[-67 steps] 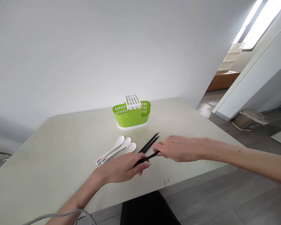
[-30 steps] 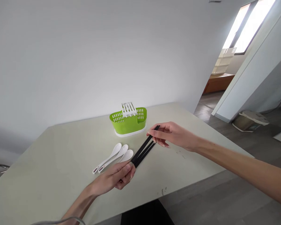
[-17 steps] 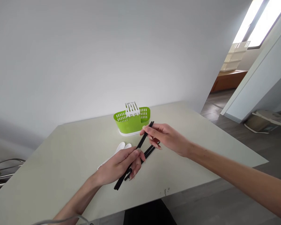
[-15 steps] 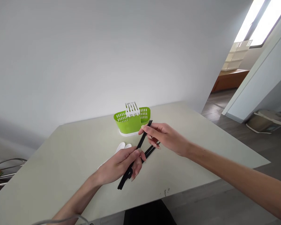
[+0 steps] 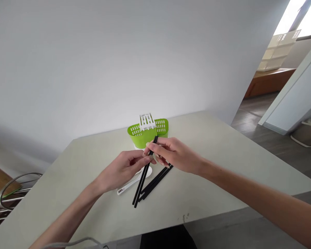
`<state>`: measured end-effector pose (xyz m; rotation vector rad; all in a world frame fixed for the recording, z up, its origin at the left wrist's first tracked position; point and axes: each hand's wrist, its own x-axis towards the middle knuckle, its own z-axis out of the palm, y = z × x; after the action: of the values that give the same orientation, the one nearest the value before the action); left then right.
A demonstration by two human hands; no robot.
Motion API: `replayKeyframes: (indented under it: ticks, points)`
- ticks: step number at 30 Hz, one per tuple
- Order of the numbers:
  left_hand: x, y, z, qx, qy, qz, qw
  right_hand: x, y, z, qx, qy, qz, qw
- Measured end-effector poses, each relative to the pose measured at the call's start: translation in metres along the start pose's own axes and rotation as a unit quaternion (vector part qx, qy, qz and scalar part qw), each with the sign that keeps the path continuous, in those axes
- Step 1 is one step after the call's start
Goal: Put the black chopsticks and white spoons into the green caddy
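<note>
Both hands hold one pair of black chopsticks [image 5: 142, 183] above the table, slanting with the lower ends toward me. My right hand [image 5: 175, 152] pinches the pair near its upper end. Just below, my left hand [image 5: 128, 166] grips it between thumb and fingers. More black chopsticks [image 5: 157, 183] lie on the table beneath and to the right. A white spoon [image 5: 134, 181] rests under my left hand, and a second white piece beside it is mostly covered. Behind the hands stands a green utensil basket [image 5: 143, 140] with a white slotted part [image 5: 147, 121] on top.
The pale table [image 5: 209, 166] meets a plain wall [image 5: 119, 69] at the back. A metal-framed rack or chair [image 5: 12, 195] stands at the left. A grey cable [image 5: 75, 241] crosses the lower left. A doorway and window are at the right.
My left hand has slid up the chopsticks, closer to my right hand. Both hands have shifted a little left, and the spoon now shows more. My head view has turned slightly.
</note>
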<state>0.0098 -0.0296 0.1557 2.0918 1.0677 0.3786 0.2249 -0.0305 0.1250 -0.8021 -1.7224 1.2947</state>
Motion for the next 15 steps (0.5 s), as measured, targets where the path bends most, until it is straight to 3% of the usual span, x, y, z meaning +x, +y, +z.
replayKeyframes:
  ticks: [2,4,7,11,15]
  points:
    - [0.001,0.003,-0.005,0.011,-0.007,-0.006,1.0,0.003,-0.001,0.001,0.001,-0.003,-0.011,1.0]
    - [0.003,0.003,-0.014,0.024,0.026,-0.003,0.999,0.003,-0.002,-0.003,-0.01,-0.003,-0.022,1.0]
    - [0.009,-0.009,-0.041,0.014,0.167,-0.012,0.986,-0.008,0.007,-0.019,-0.049,0.014,-0.021,0.998]
    - [0.031,-0.046,-0.09,-0.064,0.415,0.004,0.907,-0.042,0.048,-0.056,-0.11,0.06,0.066,0.99]
    - [0.064,-0.091,-0.12,-0.091,0.514,-0.008,0.853,-0.083,0.105,-0.088,-0.121,0.137,0.131,0.974]
